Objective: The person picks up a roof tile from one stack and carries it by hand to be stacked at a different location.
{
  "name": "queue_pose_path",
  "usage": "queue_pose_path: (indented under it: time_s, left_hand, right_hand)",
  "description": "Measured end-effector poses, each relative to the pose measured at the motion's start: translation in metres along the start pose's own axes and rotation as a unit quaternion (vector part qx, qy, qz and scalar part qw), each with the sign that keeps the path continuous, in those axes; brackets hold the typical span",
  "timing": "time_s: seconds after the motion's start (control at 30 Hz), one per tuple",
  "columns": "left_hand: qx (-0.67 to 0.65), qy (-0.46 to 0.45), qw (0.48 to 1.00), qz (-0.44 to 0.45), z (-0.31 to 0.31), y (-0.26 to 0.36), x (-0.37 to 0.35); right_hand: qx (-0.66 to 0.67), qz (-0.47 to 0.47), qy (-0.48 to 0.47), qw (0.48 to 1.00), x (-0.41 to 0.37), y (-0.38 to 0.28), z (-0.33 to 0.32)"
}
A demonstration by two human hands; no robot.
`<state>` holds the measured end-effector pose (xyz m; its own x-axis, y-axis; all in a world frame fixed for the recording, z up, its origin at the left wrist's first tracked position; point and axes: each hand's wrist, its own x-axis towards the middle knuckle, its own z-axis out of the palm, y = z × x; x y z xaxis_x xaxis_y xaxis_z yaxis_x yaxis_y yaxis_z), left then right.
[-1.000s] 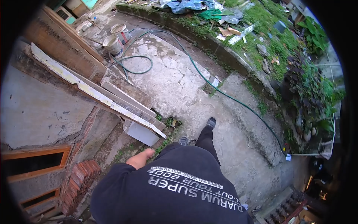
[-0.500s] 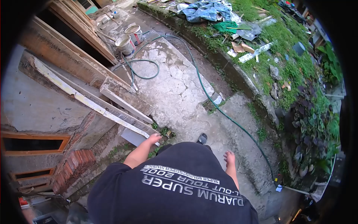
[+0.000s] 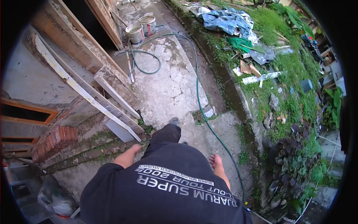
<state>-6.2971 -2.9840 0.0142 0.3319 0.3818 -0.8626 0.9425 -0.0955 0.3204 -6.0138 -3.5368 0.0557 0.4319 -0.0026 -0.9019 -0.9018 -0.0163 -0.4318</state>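
Note:
My left hand [image 3: 136, 148] hangs low beside my dark trousers [image 3: 165, 135], near the lower end of a long white-edged plank [image 3: 82, 92]. Its fingers show only in part, and nothing is visible in it. On the other side, my right hand [image 3: 215, 161] hangs in the air with loosely bent fingers and no object in it. A green hose [image 3: 198, 87] runs along the concrete just beyond that hand, apart from it. One shoe [image 3: 174, 121] stands forward on the cracked concrete path [image 3: 169, 93].
Two buckets [image 3: 135, 33] stand by the doorway, near the hose's loop. Timber [image 3: 117, 95] leans along the left wall, above stacked bricks [image 3: 56, 143]. A low kerb [image 3: 233, 84] borders the grassy bank on the right, where a blue tarp [image 3: 227, 21] and scraps lie.
I have stepped forward, and a leg now shows ahead of my shirt. The hose, kerb and planks have shifted in view. Both hands still hang at my sides.

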Motion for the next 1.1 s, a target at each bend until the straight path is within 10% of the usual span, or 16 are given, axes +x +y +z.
queue_pose_path:
  time_s: [0.13, 0.23, 0.33, 0.53, 0.67, 0.83, 1.1]
  left_hand:
    - [0.022, -0.087, 0.994, -0.061, 0.017, 0.001, -0.056]
    - [0.024, -0.137, 0.989, -0.059, 0.035, 0.013, -0.032]
    - [0.031, -0.16, 0.986, -0.043, 0.039, 0.054, 0.01]
    - [0.222, -0.1, 0.952, 0.186, -0.02, 0.208, 0.148]
    - [-0.147, 0.024, 0.98, 0.134, -0.097, 0.385, 0.133]
    - [-0.075, 0.062, 0.966, 0.238, -0.171, 0.491, 0.178]
    - [-0.045, 0.061, 0.984, 0.163, -0.181, 0.472, 0.21]
  right_hand:
    - [0.058, 0.073, -0.085, 0.992, 0.03, -0.009, 0.017]
    - [-0.19, -0.062, -0.058, 0.978, -0.024, -0.064, 0.041]
    - [-0.055, 0.023, -0.053, 0.997, 0.051, -0.067, 0.015]
    - [0.046, 0.058, 0.041, 0.996, 0.143, -0.119, 0.002]
    - [-0.347, -0.073, -0.05, 0.934, 0.07, -0.257, 0.082]
    - [-0.084, -0.094, 0.044, 0.991, 0.088, -0.334, 0.163]
    - [-0.298, -0.082, -0.004, 0.951, 0.105, -0.355, 0.191]
